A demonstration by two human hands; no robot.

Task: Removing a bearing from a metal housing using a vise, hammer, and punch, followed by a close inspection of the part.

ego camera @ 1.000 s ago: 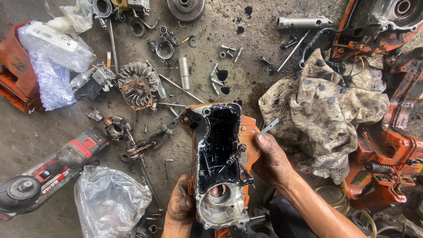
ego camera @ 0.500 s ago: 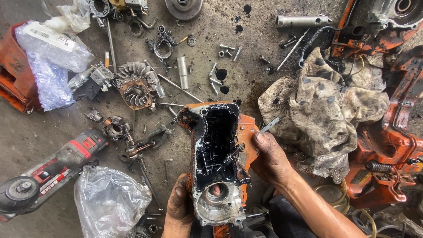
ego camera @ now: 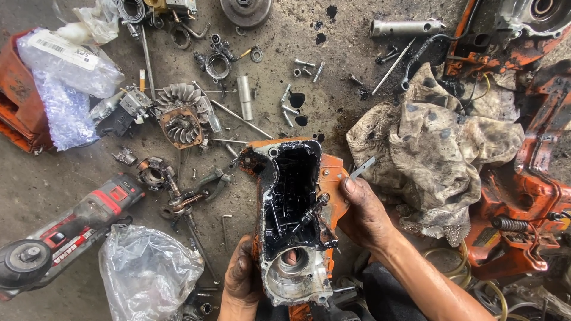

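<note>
Here the left hand (ego camera: pixel 242 279) and right hand (ego camera: pixel 364 215) grip the engine casing (ego camera: pixel 294 220) (fingers hidden behind it).

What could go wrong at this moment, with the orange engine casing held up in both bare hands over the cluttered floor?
The orange engine casing looks black and oily inside, and the left hand and right hand are greasy and bare, so it might slip. If it drops, it could land on the loose screws and small parts below. The casing's metal edges may also nick unprotected fingers.
</note>
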